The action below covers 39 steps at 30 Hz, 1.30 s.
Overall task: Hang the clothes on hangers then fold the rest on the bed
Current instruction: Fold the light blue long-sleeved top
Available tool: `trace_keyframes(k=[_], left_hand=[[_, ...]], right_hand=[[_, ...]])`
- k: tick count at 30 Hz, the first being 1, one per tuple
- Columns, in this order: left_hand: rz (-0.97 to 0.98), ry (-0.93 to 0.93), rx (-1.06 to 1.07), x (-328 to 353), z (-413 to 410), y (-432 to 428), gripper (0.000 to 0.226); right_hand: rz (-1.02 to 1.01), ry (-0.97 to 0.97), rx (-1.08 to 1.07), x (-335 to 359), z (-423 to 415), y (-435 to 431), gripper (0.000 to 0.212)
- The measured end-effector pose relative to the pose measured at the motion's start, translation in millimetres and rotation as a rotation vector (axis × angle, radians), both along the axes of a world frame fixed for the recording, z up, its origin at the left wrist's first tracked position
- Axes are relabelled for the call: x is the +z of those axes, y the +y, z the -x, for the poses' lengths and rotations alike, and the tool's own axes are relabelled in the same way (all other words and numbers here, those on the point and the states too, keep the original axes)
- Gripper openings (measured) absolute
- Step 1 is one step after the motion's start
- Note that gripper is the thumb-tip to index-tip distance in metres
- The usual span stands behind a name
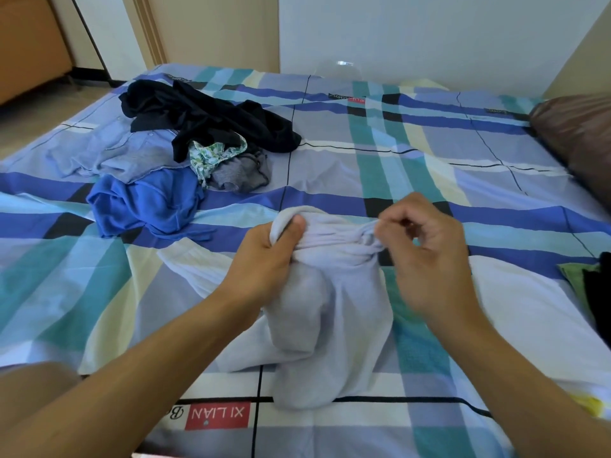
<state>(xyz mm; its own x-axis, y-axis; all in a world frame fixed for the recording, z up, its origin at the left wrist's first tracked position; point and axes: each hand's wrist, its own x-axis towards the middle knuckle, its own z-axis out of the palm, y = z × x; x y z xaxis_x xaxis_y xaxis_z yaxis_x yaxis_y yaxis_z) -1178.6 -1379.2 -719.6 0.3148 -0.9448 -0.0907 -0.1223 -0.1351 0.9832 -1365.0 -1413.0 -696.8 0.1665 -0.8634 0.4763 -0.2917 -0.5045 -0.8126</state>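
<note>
A pale lavender-white garment (327, 312) hangs bunched over the bed in front of me. My left hand (264, 256) grips its upper left edge, thumb over the fabric. My right hand (426, 252) pinches the twisted top of the same garment with curled fingers. Farther back on the left lies a heap of clothes: a black garment (211, 117), a light blue shirt (122, 153), a bright blue garment (148, 203), a green floral piece (208, 157) and a grey piece (241, 173).
The bed (413, 153) wears a blue, teal and white checked sheet. A brown pillow (582, 137) lies at the right edge. Dark and green cloth (591, 285) pokes in at the right. A white cloth (515, 312) lies flat under my right arm. Floor and a wooden cabinet (29, 44) are at far left.
</note>
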Motion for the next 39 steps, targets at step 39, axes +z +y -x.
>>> trace_keyframes(k=[39], left_hand=[[0.203,-0.233,-0.229,15,4,12,0.015]], right_hand=[[-0.133,0.059,0.076,-10,6,0,0.011]])
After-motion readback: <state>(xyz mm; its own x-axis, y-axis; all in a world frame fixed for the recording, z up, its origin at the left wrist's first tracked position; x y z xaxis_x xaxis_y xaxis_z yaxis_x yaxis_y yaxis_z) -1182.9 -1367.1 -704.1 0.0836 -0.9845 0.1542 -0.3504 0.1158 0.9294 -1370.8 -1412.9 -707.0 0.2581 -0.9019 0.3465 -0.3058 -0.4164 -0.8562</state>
